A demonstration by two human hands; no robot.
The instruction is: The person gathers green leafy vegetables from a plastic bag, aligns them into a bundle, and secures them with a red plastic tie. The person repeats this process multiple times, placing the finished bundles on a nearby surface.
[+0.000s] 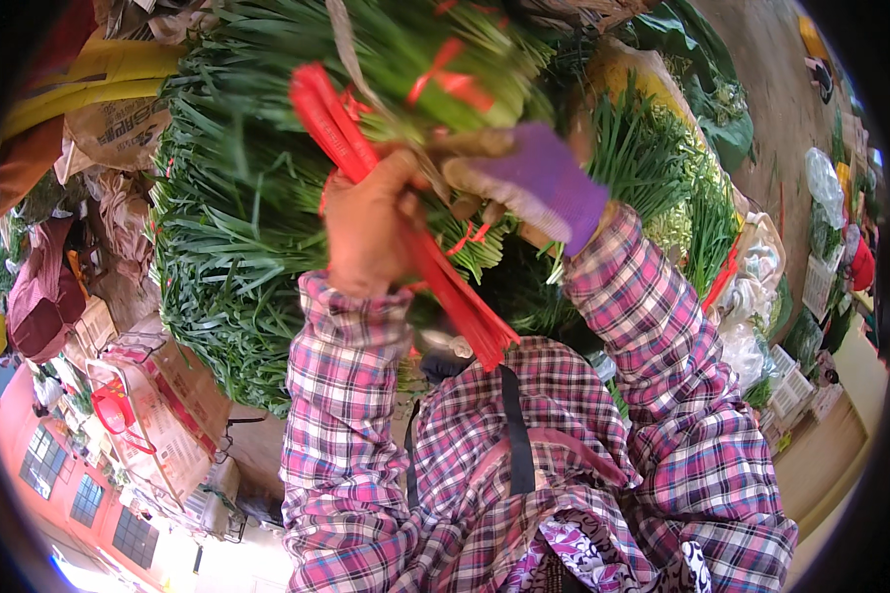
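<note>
My bare left hand (374, 230) is closed around a bundle of flat red plastic strips (460, 293), which sticks out above and below the fist. My right hand (526, 181), in a purple glove with soiled fingers, is close beside it. Its bent fingers meet the lower end of a pale dry strip (352, 55); motion blur hides the exact grip. Under and beyond both hands lies a large heap of leafy green bunches (230, 244) that look like garlic chives. A red tie (445, 74) binds a blurred bunch at the top.
More cut greens (638, 156) lie at the right, by a yellow-edged sheet (638, 67). Clear plastic bags (756, 296) and white crates (790, 382) stand farther right. At left are a cart with cardboard boxes (163, 415) and a brown printed sack (119, 133).
</note>
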